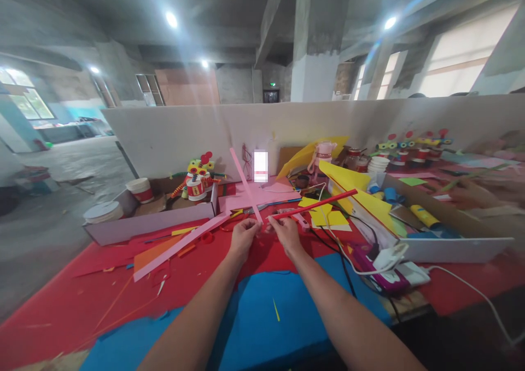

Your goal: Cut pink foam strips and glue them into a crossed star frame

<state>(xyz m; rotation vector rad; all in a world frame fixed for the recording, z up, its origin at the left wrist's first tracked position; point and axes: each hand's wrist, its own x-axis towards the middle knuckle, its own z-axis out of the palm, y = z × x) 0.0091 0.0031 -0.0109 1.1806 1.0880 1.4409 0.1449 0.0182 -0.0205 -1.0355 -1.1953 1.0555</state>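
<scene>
My left hand [243,236] pinches the lower end of a narrow pink paper strip [245,182], which slants up and away to the left. Between the fingertips of my right hand [286,233] is the end of a long red paper strip [324,202], pointing up to the right. The hands are close together, and the two held ends almost meet; whether they touch, I cannot tell. A wider pink strip [180,249] lies left of my left hand. Just beyond my right hand is a pink glue gun [301,219], partly hidden. Scissors [238,214] lie behind my left hand.
A box [151,227] with paper cups and a cup figure [197,182] stands left. On the right are yellow sheets [330,218], a box [455,249] of supplies and a purple power strip [379,270] with cables. Blue paper [283,300] covers the near edge.
</scene>
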